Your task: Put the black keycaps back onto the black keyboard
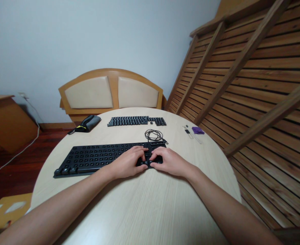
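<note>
A black keyboard (91,157) lies along the front of the round table, most of its key positions bare of caps. A few keycaps (66,169) sit in its bottom row at the left end. My left hand (130,161) is over the right part of the keyboard, thumb and index finger curled round a dark keycap (145,162). Close beside it, my right hand (171,161) pinches at another small keycap, mostly hidden by the fingers. Behind the keyboard rests its coiled black cable (153,135).
Loose keycaps (129,120) stand in keyboard order toward the table's (150,211) back. A dark grey and black bundle (88,123) lies back left. At right are a purple cloth (197,130) and a thin wire tool (188,131). A slatted wooden frame (262,102) leans at the right.
</note>
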`<state>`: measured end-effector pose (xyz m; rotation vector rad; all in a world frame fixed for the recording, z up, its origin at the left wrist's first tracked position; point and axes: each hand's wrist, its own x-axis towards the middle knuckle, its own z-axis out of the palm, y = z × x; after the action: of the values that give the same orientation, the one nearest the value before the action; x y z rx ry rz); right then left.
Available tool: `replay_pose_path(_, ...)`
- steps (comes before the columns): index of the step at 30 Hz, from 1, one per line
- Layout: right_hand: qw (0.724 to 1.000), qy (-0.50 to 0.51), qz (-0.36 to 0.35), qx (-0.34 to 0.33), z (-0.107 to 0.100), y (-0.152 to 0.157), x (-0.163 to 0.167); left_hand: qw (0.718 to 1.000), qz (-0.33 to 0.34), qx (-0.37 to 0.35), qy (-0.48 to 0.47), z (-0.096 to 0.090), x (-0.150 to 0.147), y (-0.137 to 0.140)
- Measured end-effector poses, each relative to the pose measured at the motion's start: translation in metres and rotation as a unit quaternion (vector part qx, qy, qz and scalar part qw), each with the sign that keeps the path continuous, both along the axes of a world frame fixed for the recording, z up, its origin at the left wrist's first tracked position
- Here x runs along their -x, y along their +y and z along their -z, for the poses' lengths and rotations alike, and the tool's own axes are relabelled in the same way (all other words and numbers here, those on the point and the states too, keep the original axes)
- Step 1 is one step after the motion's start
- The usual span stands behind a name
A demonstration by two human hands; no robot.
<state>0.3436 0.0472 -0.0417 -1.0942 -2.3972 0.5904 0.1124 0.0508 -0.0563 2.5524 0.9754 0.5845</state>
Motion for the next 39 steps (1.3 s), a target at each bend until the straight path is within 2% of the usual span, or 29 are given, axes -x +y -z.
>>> replay_pose_path(13,0.999,-0.043,0.031,-0.012,-0.0043,-0.0043,0.0031,1.0,0.007,-0.006,-0.003,0.0018,0.0009,0.0008)
replay_pose_path(29,0.998,-0.05,0.021,-0.012,-0.0051,-0.0042,0.002,1.0,0.011,0.003,-0.014,-0.0005,-0.0002,0.0002)
replay_pose_path(39,0.996,-0.074,0.012,-0.049,-0.0052,-0.0054,0.0023,1.0,0.012,-0.008,0.001,0.0017,0.0003,0.0023)
